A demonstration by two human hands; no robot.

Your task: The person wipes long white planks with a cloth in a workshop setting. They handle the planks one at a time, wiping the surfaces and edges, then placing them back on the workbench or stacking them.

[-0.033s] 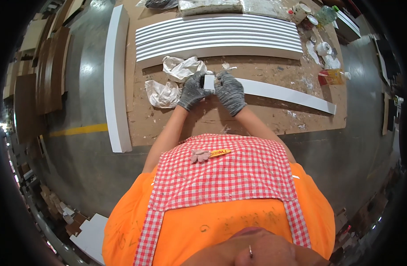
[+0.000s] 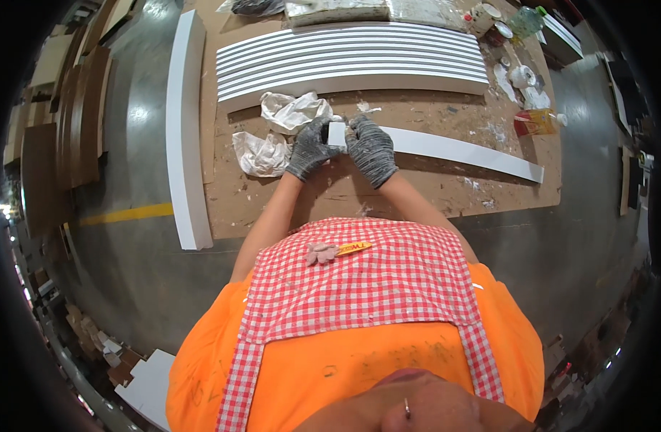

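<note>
While both gloved hands (image 2: pixel 342 147) grip, white strip (image 2: pixel 460 150) runs rightward

head camera looks steeply down, close over the workbench (image 2: pixel 287 209).

The left hand (image 2: pixel 312 147) and the right hand (image 2: pixel 371 149), both in grey gloves, are gripping the near end of a long white strip (image 2: pixel 460 151) that is lying on the brown table (image 2: pixel 417 194). Crumpled white rags (image 2: pixel 280 129) are lying just beside the left hand, under a stack of white slats (image 2: pixel 352 61).

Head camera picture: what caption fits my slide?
Two grey-gloved hands grip one end of a long white strip on a brown worktable.
</note>
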